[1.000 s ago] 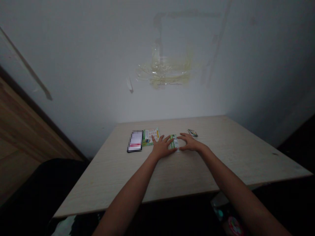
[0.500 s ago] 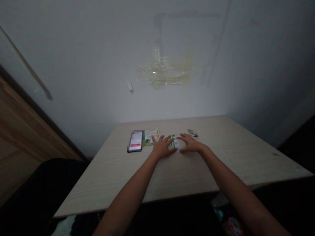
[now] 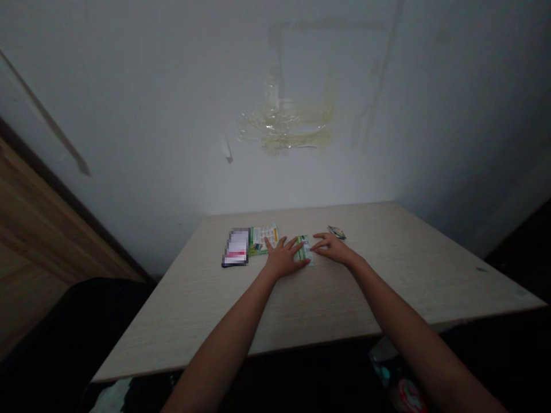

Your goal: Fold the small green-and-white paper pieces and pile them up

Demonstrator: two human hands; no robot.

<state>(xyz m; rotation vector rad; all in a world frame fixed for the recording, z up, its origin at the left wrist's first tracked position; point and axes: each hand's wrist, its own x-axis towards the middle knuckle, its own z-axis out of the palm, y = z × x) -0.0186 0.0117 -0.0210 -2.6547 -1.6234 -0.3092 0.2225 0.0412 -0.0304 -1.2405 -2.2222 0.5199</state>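
A small green and white packet (image 3: 305, 250) lies on the pale wooden table (image 3: 327, 292), between my two hands. My left hand (image 3: 284, 256) lies flat with its fingers spread, its fingertips resting on the packet's left side. My right hand (image 3: 331, 248) touches the packet's right edge, with the thumb and fingers drawn close together at it. The light is dim and I cannot see whether the packet is pinched or only pressed down.
A printed leaflet (image 3: 264, 237) and a dark phone-sized thing (image 3: 236, 247) lie left of my hands. A small dark wrapper (image 3: 336, 232) lies behind my right hand. A wall with tape remains (image 3: 286, 123) rises behind the table. Coloured items (image 3: 400, 390) sit below the table edge.
My right hand has drawn its fingers together and shifted slightly up along the packet's right edge. The left hand and the packet stay in place.
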